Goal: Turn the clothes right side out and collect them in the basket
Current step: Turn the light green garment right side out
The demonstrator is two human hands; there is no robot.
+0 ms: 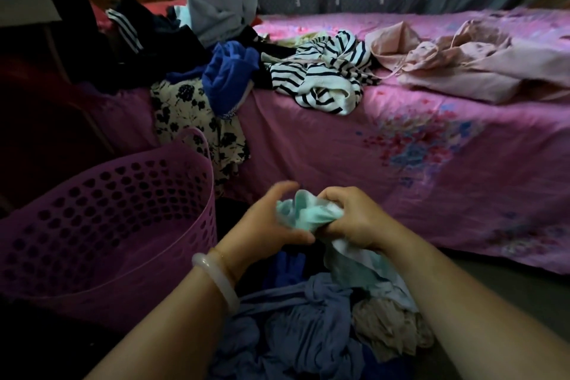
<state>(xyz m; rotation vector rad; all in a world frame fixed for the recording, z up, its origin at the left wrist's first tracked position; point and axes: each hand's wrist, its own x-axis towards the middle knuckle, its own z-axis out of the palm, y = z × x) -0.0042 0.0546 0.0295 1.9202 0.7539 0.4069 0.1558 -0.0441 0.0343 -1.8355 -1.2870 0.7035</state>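
1. The person is holding a small mint-green garment [303, 216] low in front of the bed [370, 145], just above a heap of blue and beige clothes [302, 327] that is lying below the forearms.
2. The right hand [351, 219] is clamping a bunched fold of the garment, fingers curled tight into the cloth. The left hand [271, 219] is cupping the other side with fingers slightly spread and blurred; whether it is gripping firmly cannot be told.
3. The garment is looking light, thin and floppy. It is crumpling freely, so it will probably give no resistance and hold no shape, and a pale tail of it is hanging down below the right wrist.
4. The best hold is likely at an opening or hem: one hand reaching inside to pinch the far end, the other drawing the edge back over it.
5. The purple basket [129, 188] is standing just left of the hands, its visible inside looking empty.
6. More clothes are waiting on the bed: a striped top [327, 77], a blue piece [229, 80], a floral piece [185, 114] and a pink garment [462, 62].
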